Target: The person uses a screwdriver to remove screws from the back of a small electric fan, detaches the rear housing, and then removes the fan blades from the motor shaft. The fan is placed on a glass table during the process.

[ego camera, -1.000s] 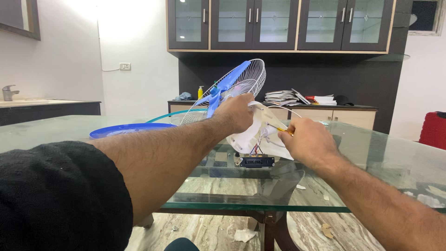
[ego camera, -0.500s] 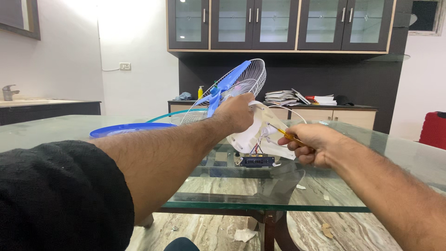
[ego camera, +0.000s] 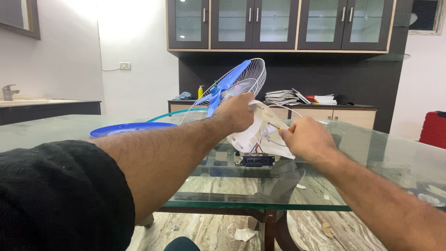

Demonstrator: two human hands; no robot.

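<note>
- Change since the earlier frames: the right hand (ego camera: 309, 138) has shifted slightly left, closer to the fan housing (ego camera: 255, 135); the left hand (ego camera: 238, 111) has stayed on the housing top.
- Left hand: fingers curled over the top of the white housing, gripping it closed and steadying it.
- Right hand: closed in a fist around a thin tool (ego camera: 278, 125) with a yellowish handle, probably a screwdriver; the tip meets the housing back. Whether it sits in a screw cannot be told.
- Fan location: mid-table on the glass table (ego camera: 325, 195), tipped, with the wire guard (ego camera: 248, 76) and blue blade (ego camera: 227, 86) pointing to the far left.
- Done, as judged: the housing back appears open. Coloured wires (ego camera: 254, 148) hang out, and a black switch panel (ego camera: 257, 161) dangles below it.
- A blue ring (ego camera: 125, 128) lies flat at the left of the table, apart from the fan.
- Left, as judged: work on the housing is in mid-course; the wires and panel are still exposed.
- Background: dark cabinets (ego camera: 278, 23) at the far wall.
</note>
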